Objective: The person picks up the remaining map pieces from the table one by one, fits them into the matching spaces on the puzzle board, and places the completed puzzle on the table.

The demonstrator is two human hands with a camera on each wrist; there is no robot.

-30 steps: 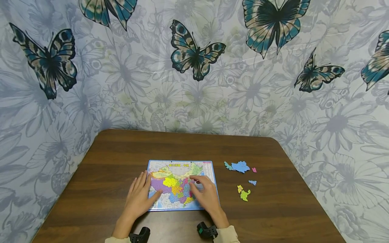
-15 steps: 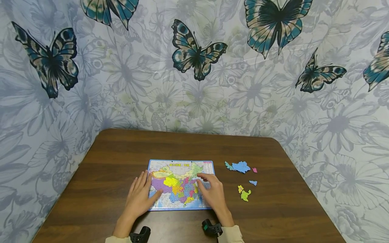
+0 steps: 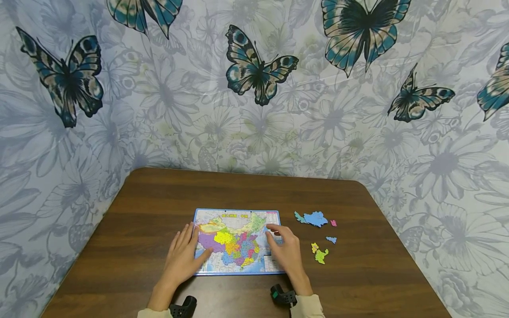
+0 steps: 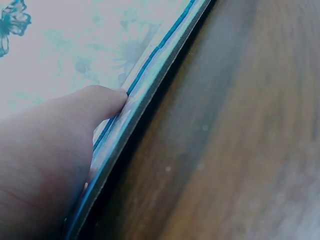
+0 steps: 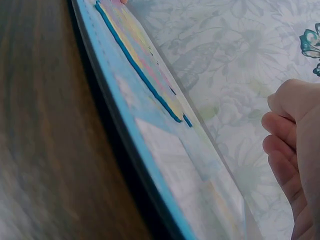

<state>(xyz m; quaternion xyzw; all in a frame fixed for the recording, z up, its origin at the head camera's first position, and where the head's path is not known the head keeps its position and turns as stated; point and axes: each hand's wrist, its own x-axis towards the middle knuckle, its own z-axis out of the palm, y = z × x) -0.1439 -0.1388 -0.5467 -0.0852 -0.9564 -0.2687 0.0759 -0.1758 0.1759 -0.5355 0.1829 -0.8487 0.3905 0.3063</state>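
Note:
A map jigsaw puzzle board (image 3: pixel 256 266) with a blue border lies on the table. Many-coloured pieces (image 3: pixel 224 238) fill its middle. My left hand (image 3: pixel 183 254) rests on the board's left side, fingers straight and thumb spread; in the left wrist view the thumb (image 4: pixel 100 105) touches the board near its edge. Over the board's right side hovers my right hand (image 3: pixel 286 249), its thumb and forefinger apart with nothing visible between them. In the right wrist view the right hand's fingers (image 5: pixel 282 150) are loosely curled, apart from the board, and the inside of the hand is partly hidden.
Right of the board lie loose puzzle pieces: a large blue piece (image 3: pixel 315 218), a teal piece (image 3: pixel 300 217), a pink piece (image 3: pixel 333 223), a small blue piece (image 3: pixel 331 240), a yellow piece (image 3: pixel 314 247) and a green piece (image 3: pixel 320 256). A butterfly-patterned cloth (image 3: pixel 262 141) hangs behind the table.
My right hand has moved rightward from the middle right of the map to the board's right side, uncovering map pieces. The left hand has stayed in place.

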